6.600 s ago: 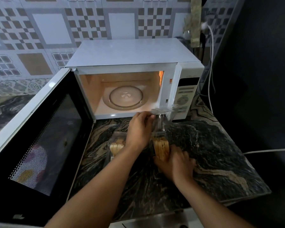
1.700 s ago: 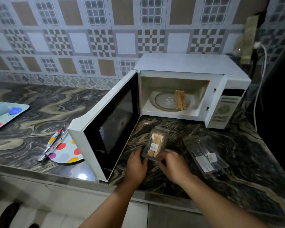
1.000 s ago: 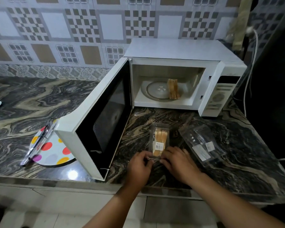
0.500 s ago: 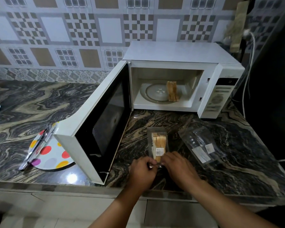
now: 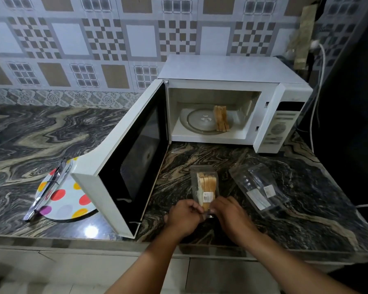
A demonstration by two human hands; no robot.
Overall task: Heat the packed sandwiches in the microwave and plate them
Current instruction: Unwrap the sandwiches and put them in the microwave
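With one sandwich (image 5: 221,118) already in the open microwave (image 5: 232,102) beyond the grip, left hand (image 5: 184,215) and right hand (image 5: 229,213) pinch the second pack (image 5: 204,184)'s near edge on the worktop (image 5: 306,209), unopened; heating and plating remain.

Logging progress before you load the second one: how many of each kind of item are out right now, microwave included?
Unwrapped sandwich in microwave: 1
Packed sandwich: 1
Empty clear pack: 1
Microwave: 1
Spotted plate: 1
Tongs: 1
Total: 6
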